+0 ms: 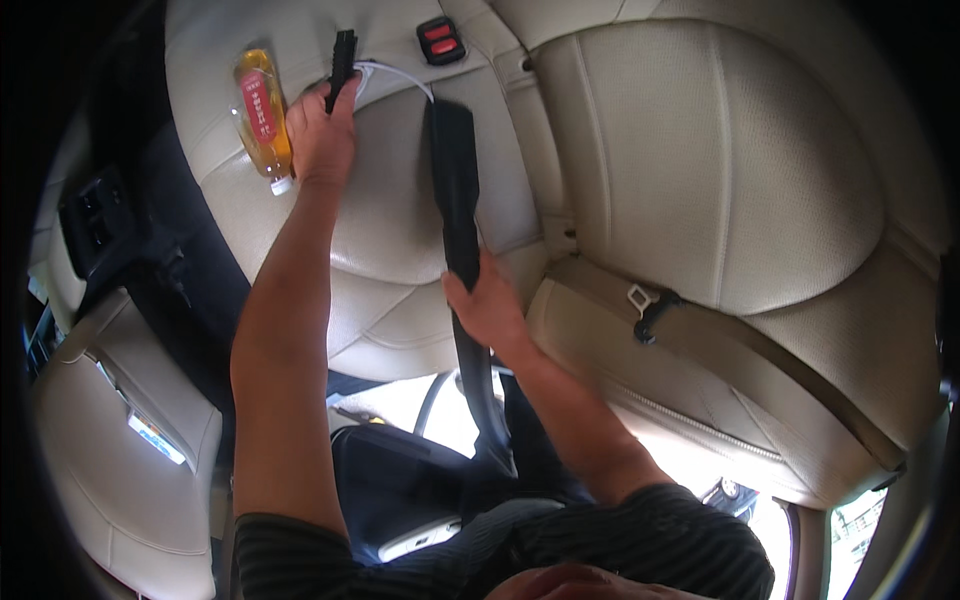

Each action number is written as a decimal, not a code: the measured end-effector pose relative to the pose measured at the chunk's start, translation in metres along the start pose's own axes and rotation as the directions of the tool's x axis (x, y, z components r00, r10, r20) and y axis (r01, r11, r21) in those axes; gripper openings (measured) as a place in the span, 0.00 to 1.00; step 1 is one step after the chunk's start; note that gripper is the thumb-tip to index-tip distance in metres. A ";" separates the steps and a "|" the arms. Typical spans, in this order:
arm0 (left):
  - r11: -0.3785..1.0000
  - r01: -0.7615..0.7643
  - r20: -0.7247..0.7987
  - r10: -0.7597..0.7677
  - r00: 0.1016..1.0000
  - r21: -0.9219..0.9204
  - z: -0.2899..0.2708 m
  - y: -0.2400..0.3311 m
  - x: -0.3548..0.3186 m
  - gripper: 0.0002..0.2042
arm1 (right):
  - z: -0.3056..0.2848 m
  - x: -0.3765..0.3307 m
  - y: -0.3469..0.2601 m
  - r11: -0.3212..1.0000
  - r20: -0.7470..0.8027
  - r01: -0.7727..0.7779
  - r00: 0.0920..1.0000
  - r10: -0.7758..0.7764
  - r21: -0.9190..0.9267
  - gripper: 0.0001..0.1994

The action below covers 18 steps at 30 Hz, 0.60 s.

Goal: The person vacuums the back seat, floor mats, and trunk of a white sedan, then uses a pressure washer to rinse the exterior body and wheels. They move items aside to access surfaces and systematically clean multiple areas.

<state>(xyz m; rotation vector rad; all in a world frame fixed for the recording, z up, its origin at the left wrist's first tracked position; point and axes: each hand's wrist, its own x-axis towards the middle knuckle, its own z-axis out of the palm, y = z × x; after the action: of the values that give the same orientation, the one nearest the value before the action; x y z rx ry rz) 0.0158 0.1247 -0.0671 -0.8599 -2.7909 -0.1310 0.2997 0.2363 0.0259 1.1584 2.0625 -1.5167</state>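
My right hand (487,305) is wrapped round the black handle of a vacuum nozzle (455,150), whose flat end points away over the beige seat. From the handle a dark hose (478,385) runs back toward my body. Farther off on the left, my left hand (323,140) grips a narrow black object (342,65) of a kind I cannot make out. A thin white cord (400,72) arcs from beside that hand to the nozzle's far end. Just left of the hand lies a clear bottle (262,110) with amber liquid, a red label and a white cap.
Beneath the hands is the beige rear seat cushion (385,205) of a car. A black buckle with red buttons (440,42) sits near the backrest (650,170). A seat belt (800,375) crosses the right side. A dark boxy machine (395,480) stands close to my body.
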 end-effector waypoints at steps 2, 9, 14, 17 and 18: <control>0.999 0.002 -0.047 -0.005 0.999 -0.049 0.001 -0.001 0.000 0.21 | 0.003 0.000 0.006 0.996 -0.057 0.034 0.998 -0.039 -0.087 0.26; 0.998 -0.018 -0.037 0.015 0.999 -0.064 0.006 -0.005 -0.003 0.24 | 0.012 -0.064 0.041 0.950 -0.067 -0.184 0.976 0.207 0.253 0.27; 0.998 -0.058 -0.047 0.058 0.997 0.007 0.007 -0.002 -0.004 0.23 | 0.016 -0.186 0.094 0.887 0.068 -0.442 0.897 0.437 0.131 0.28; 0.995 -0.089 -0.096 0.085 0.992 -0.047 0.002 -0.001 -0.001 0.20 | 0.018 -0.200 0.108 0.916 0.089 -0.340 0.940 0.329 0.213 0.26; 0.994 -0.092 -0.104 0.085 0.991 -0.066 0.000 0.000 -0.001 0.20 | 0.020 -0.203 0.109 0.906 0.121 -0.338 0.941 0.317 0.253 0.26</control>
<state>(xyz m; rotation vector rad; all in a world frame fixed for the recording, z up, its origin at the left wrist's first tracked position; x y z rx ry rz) 0.0164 0.1240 -0.0669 -0.9645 -2.6630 -0.2532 0.5035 0.1451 0.0854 1.4367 1.5437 -1.6734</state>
